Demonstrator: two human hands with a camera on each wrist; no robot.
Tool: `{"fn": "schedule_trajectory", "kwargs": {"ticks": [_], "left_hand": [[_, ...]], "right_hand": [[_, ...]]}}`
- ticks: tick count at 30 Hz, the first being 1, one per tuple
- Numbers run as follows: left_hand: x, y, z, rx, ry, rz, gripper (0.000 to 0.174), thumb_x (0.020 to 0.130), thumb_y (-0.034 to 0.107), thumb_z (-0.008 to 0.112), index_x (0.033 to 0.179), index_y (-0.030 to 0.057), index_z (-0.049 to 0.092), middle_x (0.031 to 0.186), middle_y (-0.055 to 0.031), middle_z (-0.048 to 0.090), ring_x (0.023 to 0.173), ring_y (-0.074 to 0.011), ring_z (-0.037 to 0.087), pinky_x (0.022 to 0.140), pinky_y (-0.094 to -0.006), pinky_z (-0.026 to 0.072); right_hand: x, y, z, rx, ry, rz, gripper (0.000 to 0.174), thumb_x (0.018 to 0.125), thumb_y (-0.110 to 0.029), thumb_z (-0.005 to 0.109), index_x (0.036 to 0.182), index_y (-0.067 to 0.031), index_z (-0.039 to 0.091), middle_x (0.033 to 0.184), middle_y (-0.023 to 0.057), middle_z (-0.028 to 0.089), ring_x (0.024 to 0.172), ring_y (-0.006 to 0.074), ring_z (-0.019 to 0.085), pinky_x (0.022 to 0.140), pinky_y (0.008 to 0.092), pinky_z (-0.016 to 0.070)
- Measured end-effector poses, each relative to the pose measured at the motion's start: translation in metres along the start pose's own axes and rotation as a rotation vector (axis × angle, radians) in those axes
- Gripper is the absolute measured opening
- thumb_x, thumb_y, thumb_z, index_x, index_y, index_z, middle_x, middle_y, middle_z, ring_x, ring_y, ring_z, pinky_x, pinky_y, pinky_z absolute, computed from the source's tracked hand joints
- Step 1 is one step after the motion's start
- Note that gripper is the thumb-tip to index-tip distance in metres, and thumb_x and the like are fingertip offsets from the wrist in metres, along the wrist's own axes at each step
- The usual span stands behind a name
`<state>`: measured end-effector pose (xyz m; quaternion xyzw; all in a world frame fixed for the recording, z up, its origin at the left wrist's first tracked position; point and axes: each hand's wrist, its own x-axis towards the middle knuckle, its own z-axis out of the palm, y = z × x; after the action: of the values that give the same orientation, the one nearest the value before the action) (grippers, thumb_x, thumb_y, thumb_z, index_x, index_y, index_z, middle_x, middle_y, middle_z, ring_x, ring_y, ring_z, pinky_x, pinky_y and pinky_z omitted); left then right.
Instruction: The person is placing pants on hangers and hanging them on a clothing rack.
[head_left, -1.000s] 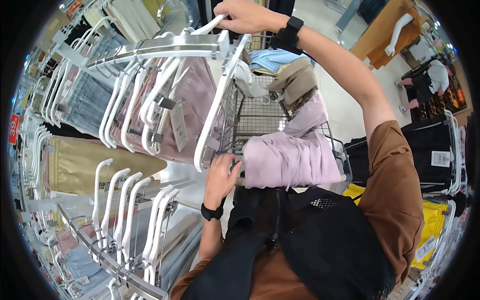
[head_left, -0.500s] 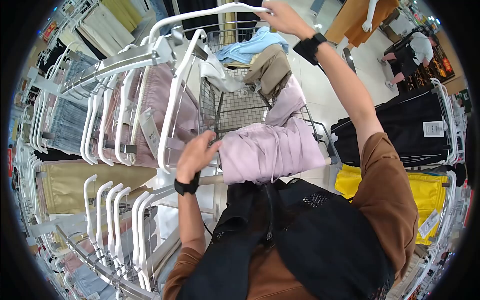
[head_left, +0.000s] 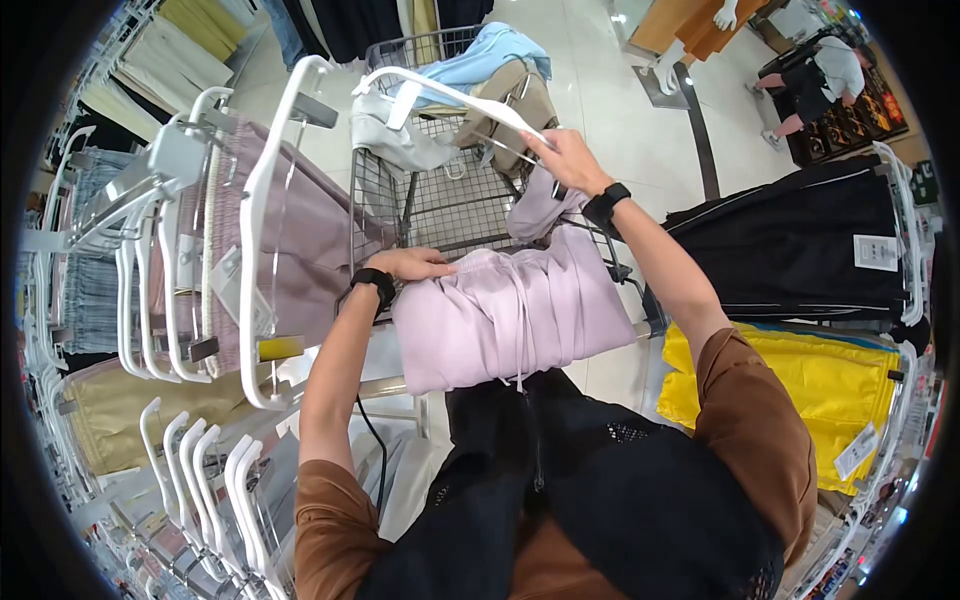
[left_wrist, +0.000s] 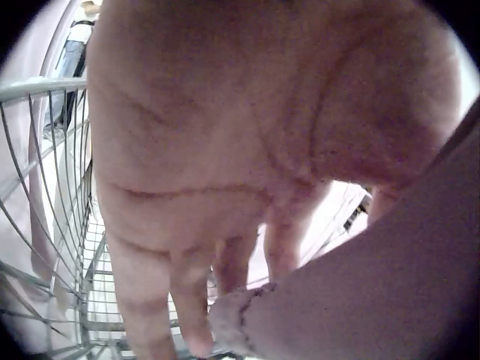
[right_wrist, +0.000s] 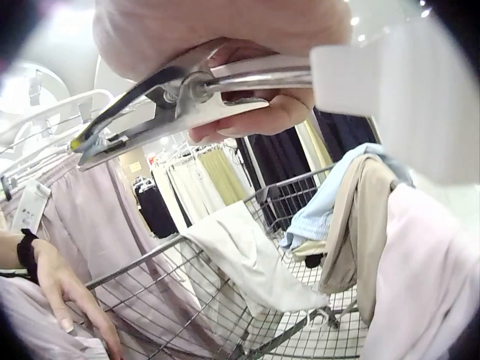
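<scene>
My right hand (head_left: 572,160) grips one end of a white clip hanger (head_left: 403,105), held above the cart with nothing hanging from it. In the right wrist view its metal clip (right_wrist: 176,101) sits under the curled fingers. Folded lilac trousers (head_left: 510,330) with a drawstring lie across the near end of the wire shopping cart (head_left: 440,205). My left hand (head_left: 408,263) rests at their upper left edge, fingers extended. The left wrist view shows its palm (left_wrist: 217,150) beside the lilac cloth (left_wrist: 352,262), fingertips partly hidden.
White trousers (head_left: 405,140), light blue ones (head_left: 490,65) and khaki ones (head_left: 525,95) drape over the cart's rim. Racks of hung trousers stand left, with black trousers (head_left: 780,245) and yellow trousers (head_left: 790,390) at right. Another person (head_left: 835,75) is far right.
My right hand has brought the white hanger off the rail and over the cart, nearer my body. My left hand has moved onto the lilac trousers' edge. The view has shifted right.
</scene>
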<state>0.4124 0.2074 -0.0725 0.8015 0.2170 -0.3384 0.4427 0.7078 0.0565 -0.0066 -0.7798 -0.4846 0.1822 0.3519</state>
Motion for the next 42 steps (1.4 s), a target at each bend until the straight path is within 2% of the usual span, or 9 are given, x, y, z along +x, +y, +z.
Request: {"fn": "schedule_trajectory", "kwargs": {"ticks": [4, 7, 10, 12, 15, 18, 26, 31, 42], "left_hand": [[0.007, 0.003, -0.002, 0.037, -0.128, -0.014, 0.067, 0.083, 0.065, 0.059, 0.108, 0.0035, 0.064, 0.101, -0.0074, 0.062, 0.088, -0.0172, 0.055, 0.075, -0.0308, 0.0445], [0.002, -0.009, -0.01, -0.111, -0.097, 0.016, 0.042, 0.081, 0.047, 0.074, 0.083, 0.007, 0.06, 0.072, 0.0048, 0.05, 0.065, -0.0067, 0.044, 0.054, -0.0261, 0.0344], [-0.015, -0.007, -0.02, -0.2, 0.086, 0.175, 0.045, 0.077, 0.044, 0.077, 0.087, 0.0047, 0.059, 0.076, 0.0003, 0.054, 0.071, -0.0108, 0.049, 0.062, -0.0281, 0.0407], [-0.026, 0.003, -0.026, -0.22, 0.144, 0.09, 0.032, 0.077, 0.028, 0.077, 0.083, 0.0045, 0.056, 0.075, 0.001, 0.052, 0.073, -0.0093, 0.047, 0.064, -0.0259, 0.0397], [-0.042, 0.025, -0.03, -0.34, 0.329, 0.319, 0.025, 0.075, 0.009, 0.07, 0.076, 0.003, 0.046, 0.072, 0.0015, 0.043, 0.073, -0.009, 0.041, 0.065, -0.0265, 0.0374], [-0.054, 0.042, -0.023, -0.251, 0.504, 0.438, 0.028, 0.076, 0.007, 0.069, 0.076, 0.0024, 0.042, 0.071, -0.0006, 0.038, 0.071, -0.0103, 0.037, 0.064, -0.0262, 0.0356], [-0.069, 0.08, -0.002, -0.338, 0.527, 0.657, 0.033, 0.071, -0.007, 0.062, 0.069, 0.0056, 0.032, 0.069, -0.0012, 0.034, 0.065, -0.0135, 0.032, 0.059, -0.0281, 0.0277], [-0.075, 0.105, 0.021, -0.258, 0.514, 0.849, 0.025, 0.064, -0.007, 0.06, 0.067, 0.0024, 0.037, 0.065, -0.009, 0.038, 0.061, -0.028, 0.04, 0.055, -0.035, 0.032], [-0.093, 0.127, 0.05, -0.067, 0.465, 1.021, 0.023, 0.054, -0.001, 0.063, 0.065, 0.0025, 0.043, 0.066, -0.0085, 0.039, 0.063, -0.0273, 0.044, 0.046, -0.0352, 0.0369]], "right_hand": [[-0.002, 0.016, 0.037, 0.047, -0.156, 0.083, 0.072, 0.096, -0.059, 0.039, 0.068, 0.0058, 0.055, 0.054, 0.0162, 0.047, 0.052, 0.0245, 0.045, 0.055, 0.0412, 0.0373], [-0.003, 0.028, 0.065, 0.137, -0.208, 0.114, 0.074, 0.099, -0.057, 0.031, 0.064, 0.0051, 0.053, 0.054, 0.0185, 0.05, 0.054, 0.0316, 0.052, 0.058, 0.045, 0.0395], [-0.007, 0.029, 0.078, 0.215, -0.256, 0.181, 0.075, 0.099, -0.057, 0.031, 0.063, 0.0051, 0.053, 0.055, 0.0182, 0.052, 0.054, 0.0318, 0.052, 0.059, 0.0455, 0.04], [-0.01, 0.029, 0.085, 0.242, -0.234, 0.167, 0.075, 0.099, -0.056, 0.031, 0.063, 0.0052, 0.053, 0.054, 0.0178, 0.052, 0.053, 0.0317, 0.052, 0.058, 0.0458, 0.0403], [-0.013, 0.035, 0.094, 0.219, -0.183, 0.179, 0.073, 0.099, -0.056, 0.032, 0.064, 0.0049, 0.054, 0.055, 0.0163, 0.052, 0.053, 0.0301, 0.051, 0.058, 0.0433, 0.0416], [-0.017, 0.036, 0.092, 0.275, -0.191, 0.213, 0.073, 0.098, -0.056, 0.033, 0.065, 0.0062, 0.053, 0.056, 0.016, 0.053, 0.054, 0.0284, 0.051, 0.058, 0.0425, 0.0413], [-0.028, 0.032, 0.101, 0.57, -0.024, 0.22, 0.069, 0.099, -0.052, 0.035, 0.061, 0.004, 0.05, 0.053, 0.0092, 0.047, 0.053, 0.0182, 0.045, 0.053, 0.0372, 0.0375], [-0.044, 0.009, 0.091, 0.626, 0.033, 0.086, 0.065, 0.102, -0.045, 0.032, 0.059, 0.0009, 0.046, 0.051, 0.0062, 0.041, 0.051, 0.0154, 0.038, 0.051, 0.0349, 0.0342], [-0.062, -0.002, 0.08, 0.68, 0.059, 0.024, 0.059, 0.102, -0.033, 0.035, 0.059, 0.0036, 0.049, 0.049, 0.0068, 0.041, 0.048, 0.0149, 0.04, 0.048, 0.0333, 0.0338]]}}
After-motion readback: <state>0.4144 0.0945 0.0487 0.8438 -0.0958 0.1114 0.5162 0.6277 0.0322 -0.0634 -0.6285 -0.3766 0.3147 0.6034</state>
